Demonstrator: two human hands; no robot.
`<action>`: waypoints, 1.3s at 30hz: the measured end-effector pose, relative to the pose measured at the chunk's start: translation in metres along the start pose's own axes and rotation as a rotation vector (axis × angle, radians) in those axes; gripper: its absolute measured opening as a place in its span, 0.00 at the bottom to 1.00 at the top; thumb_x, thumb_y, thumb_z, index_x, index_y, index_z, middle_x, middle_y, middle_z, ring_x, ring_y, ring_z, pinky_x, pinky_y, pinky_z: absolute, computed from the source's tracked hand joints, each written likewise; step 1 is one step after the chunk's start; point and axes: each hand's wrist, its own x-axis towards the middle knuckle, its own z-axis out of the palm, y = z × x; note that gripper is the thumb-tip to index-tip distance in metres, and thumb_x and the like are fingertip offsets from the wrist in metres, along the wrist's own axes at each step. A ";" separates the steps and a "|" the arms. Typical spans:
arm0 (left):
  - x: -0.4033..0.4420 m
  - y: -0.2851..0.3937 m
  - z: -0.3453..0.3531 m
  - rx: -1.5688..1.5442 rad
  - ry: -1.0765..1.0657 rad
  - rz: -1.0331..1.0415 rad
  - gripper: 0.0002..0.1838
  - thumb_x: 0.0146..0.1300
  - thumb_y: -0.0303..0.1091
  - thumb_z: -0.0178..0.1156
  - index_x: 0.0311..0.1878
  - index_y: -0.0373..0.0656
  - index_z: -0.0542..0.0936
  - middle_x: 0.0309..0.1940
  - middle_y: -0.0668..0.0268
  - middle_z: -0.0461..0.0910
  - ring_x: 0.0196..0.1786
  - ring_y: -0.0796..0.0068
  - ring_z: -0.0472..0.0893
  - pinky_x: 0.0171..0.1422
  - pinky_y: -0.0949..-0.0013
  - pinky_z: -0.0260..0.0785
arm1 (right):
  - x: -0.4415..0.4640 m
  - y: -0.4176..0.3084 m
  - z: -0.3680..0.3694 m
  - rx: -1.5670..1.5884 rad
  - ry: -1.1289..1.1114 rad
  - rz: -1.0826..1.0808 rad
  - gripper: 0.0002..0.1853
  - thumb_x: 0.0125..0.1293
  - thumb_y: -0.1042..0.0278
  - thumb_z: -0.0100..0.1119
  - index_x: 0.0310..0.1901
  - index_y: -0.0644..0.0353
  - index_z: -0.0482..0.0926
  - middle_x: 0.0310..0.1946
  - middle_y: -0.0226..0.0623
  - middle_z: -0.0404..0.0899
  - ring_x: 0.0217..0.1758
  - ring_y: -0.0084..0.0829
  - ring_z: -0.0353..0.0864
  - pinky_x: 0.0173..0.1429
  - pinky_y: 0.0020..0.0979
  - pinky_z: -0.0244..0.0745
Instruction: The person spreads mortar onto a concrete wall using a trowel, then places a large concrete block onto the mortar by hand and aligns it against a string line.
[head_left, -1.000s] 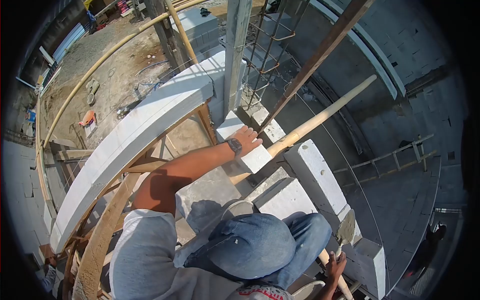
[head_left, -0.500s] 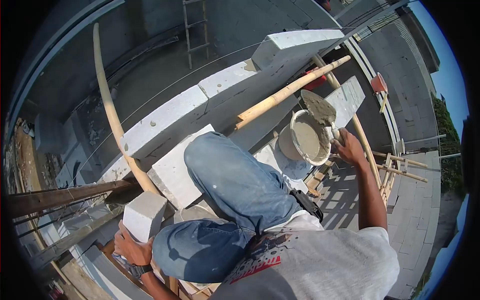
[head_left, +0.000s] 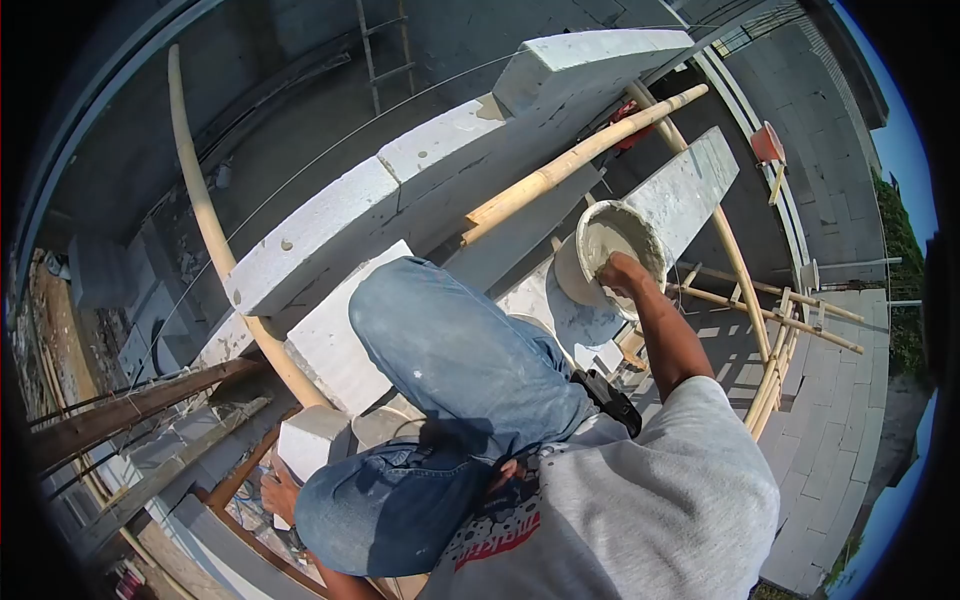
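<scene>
My right hand (head_left: 622, 272) is closed inside the mouth of a mortar bucket (head_left: 568, 272). The trowel it held in the earlier views is hidden there. At the lower left, my left hand (head_left: 280, 491) grips the outer side of a small white block (head_left: 312, 440), beside my bent knee; part of the hand is hidden. A larger white block (head_left: 345, 340) lies partly under my other knee. Beyond it runs a curved wall of white blocks (head_left: 320, 225) with mortar spots on top.
A bamboo pole (head_left: 590, 152) crosses behind the bucket, beside a pale board (head_left: 690, 185). Another pole (head_left: 200, 190) rises at the left near a dark timber (head_left: 150, 405). A thin string crosses above the wall. An orange bucket (head_left: 767, 143) stands at the upper right.
The view has swung from the arched wall towards the bucket. My right hand has moved from above the bucket into it, taking the mortar-laden trowel out of sight. My left hand remains at the small block.
</scene>
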 end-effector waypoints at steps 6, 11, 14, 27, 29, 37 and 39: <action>0.000 0.009 0.006 -0.020 -0.006 0.003 0.60 0.44 0.50 0.82 0.82 0.47 0.65 0.57 0.51 0.75 0.62 0.46 0.74 0.66 0.43 0.60 | -0.041 0.041 -0.037 0.534 -0.138 0.085 0.10 0.64 0.64 0.70 0.31 0.62 0.85 0.23 0.38 0.81 0.22 0.33 0.80 0.26 0.40 0.71; -0.002 0.010 0.011 -0.037 -0.022 -0.006 0.60 0.44 0.51 0.82 0.81 0.46 0.65 0.57 0.52 0.75 0.62 0.46 0.74 0.65 0.44 0.60 | -0.117 0.090 -0.046 0.666 -0.062 0.069 0.09 0.63 0.65 0.70 0.36 0.61 0.82 0.23 0.33 0.79 0.22 0.28 0.77 0.28 0.36 0.73; -0.006 0.009 0.013 -0.052 -0.023 -0.007 0.59 0.44 0.51 0.82 0.81 0.46 0.66 0.57 0.52 0.75 0.62 0.46 0.74 0.65 0.44 0.60 | -0.149 0.104 -0.044 0.686 0.005 0.007 0.10 0.61 0.65 0.69 0.38 0.60 0.81 0.24 0.32 0.78 0.23 0.26 0.77 0.30 0.33 0.73; -0.038 0.009 0.045 -0.281 0.044 0.007 0.58 0.45 0.54 0.81 0.80 0.45 0.67 0.57 0.53 0.76 0.62 0.47 0.75 0.64 0.44 0.60 | -0.069 -0.077 -0.059 0.719 -0.209 -0.746 0.12 0.56 0.68 0.63 0.41 0.61 0.82 0.28 0.29 0.82 0.26 0.21 0.80 0.31 0.28 0.79; -0.040 0.021 0.030 -0.232 0.041 -0.033 0.60 0.41 0.55 0.83 0.78 0.43 0.67 0.58 0.52 0.76 0.64 0.47 0.74 0.68 0.44 0.59 | -0.048 -0.141 -0.068 0.544 -0.240 -0.866 0.12 0.57 0.69 0.61 0.42 0.61 0.82 0.29 0.28 0.82 0.28 0.20 0.81 0.32 0.28 0.79; -0.053 0.024 0.034 -0.262 0.095 -0.037 0.60 0.41 0.57 0.81 0.78 0.43 0.67 0.61 0.49 0.76 0.65 0.46 0.75 0.73 0.39 0.58 | -0.101 -0.443 -0.046 0.177 -0.515 -1.094 0.08 0.66 0.68 0.69 0.42 0.60 0.82 0.28 0.27 0.78 0.26 0.20 0.74 0.30 0.29 0.69; -0.053 0.022 0.035 -0.295 0.100 -0.024 0.60 0.41 0.58 0.80 0.78 0.42 0.67 0.62 0.49 0.77 0.65 0.46 0.76 0.73 0.39 0.58 | -0.104 -0.508 -0.014 0.119 -0.540 -1.207 0.07 0.68 0.68 0.68 0.41 0.60 0.81 0.27 0.28 0.79 0.25 0.22 0.76 0.30 0.30 0.71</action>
